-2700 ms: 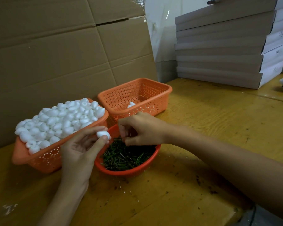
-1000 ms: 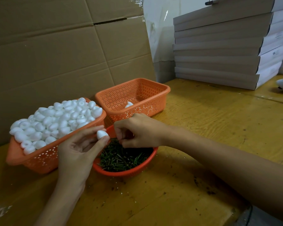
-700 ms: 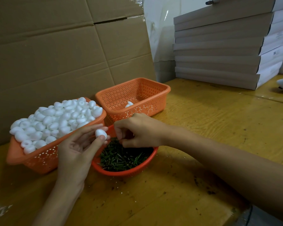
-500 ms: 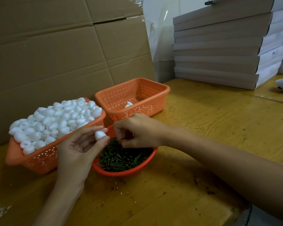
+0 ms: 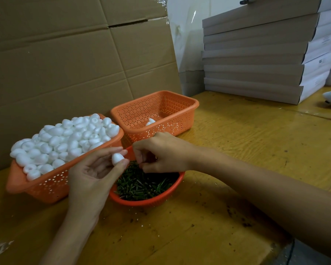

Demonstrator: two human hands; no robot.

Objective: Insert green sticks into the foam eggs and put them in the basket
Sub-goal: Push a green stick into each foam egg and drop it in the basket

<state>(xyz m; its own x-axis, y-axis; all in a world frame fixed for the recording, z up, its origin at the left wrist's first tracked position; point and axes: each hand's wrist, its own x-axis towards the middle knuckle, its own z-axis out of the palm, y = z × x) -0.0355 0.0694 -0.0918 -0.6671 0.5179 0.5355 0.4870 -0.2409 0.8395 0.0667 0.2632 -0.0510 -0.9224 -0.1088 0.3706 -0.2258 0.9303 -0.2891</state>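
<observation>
Seating a stick in one egg is judged to be the step in hand. All places are given from the stick bowl (image 5: 141,202).

- Foam egg (image 5: 117,158): above the bowl's left rim, pinched between thumb and fingertips of the left hand (image 5: 92,175), one end turned toward the other hand.
- Right hand (image 5: 161,152): over the bowl's far side, just beside the egg, fingers curled and tips drawn together. Whether a stick lies between them cannot be told.
- Green sticks (image 5: 141,186): loose heap inside the bowl.
- Supply basket (image 5: 52,186): left of the bowl, heaped with white eggs.
- Receiving basket (image 5: 180,119): behind the bowl, one white egg (image 5: 150,122) on its floor.

Handling note: foam probably dents and crumbles, so keep the pinch light. Line the stick up with the egg's long axis, enter at the centre of the end, and push straight without twisting. Work over the bowl so a dropped stick falls back in.
</observation>
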